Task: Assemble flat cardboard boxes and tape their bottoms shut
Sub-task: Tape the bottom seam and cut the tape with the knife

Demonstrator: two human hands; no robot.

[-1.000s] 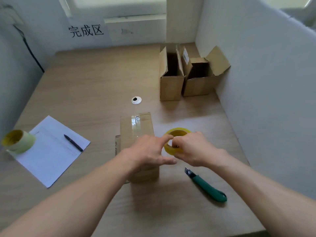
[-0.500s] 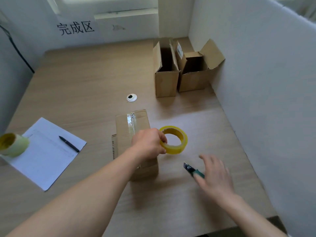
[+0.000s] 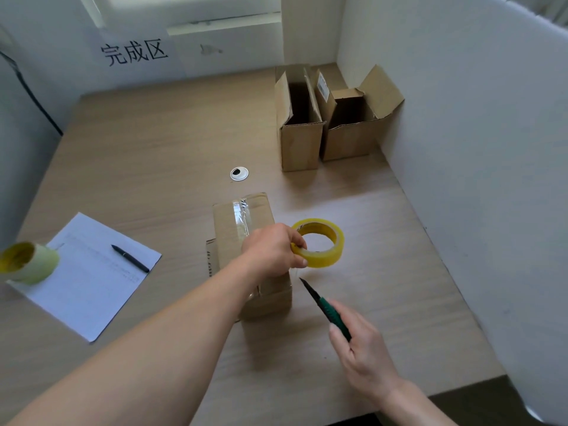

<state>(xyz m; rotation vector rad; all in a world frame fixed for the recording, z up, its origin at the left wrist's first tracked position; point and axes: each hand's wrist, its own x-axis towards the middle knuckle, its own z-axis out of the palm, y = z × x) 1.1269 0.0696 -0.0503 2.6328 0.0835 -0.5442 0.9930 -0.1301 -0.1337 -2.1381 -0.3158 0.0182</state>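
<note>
A small cardboard box [image 3: 239,222] stands mid-table with a strip of clear tape running along its top seam. My left hand [image 3: 270,250] rests over the box's near right part and grips a yellow tape roll [image 3: 322,244] held just to the right of the box. A short stretch of clear tape seems to hang from the roll toward the box. My right hand [image 3: 362,355] holds a green-handled utility knife [image 3: 325,305], its blade tip pointing up toward the tape just below the roll.
Two open-topped cardboard boxes [image 3: 299,124] [image 3: 353,130] stand at the back right against the white partition. A white sheet [image 3: 89,272] with a black pen [image 3: 130,262] and a pale tape roll [image 3: 27,262] lie at the left. A cable grommet [image 3: 239,174] sits mid-table.
My right hand let go of the tape roll, reached to the knife on the table, picked it up and brought its blade toward the tape. My left hand kept the roll.
</note>
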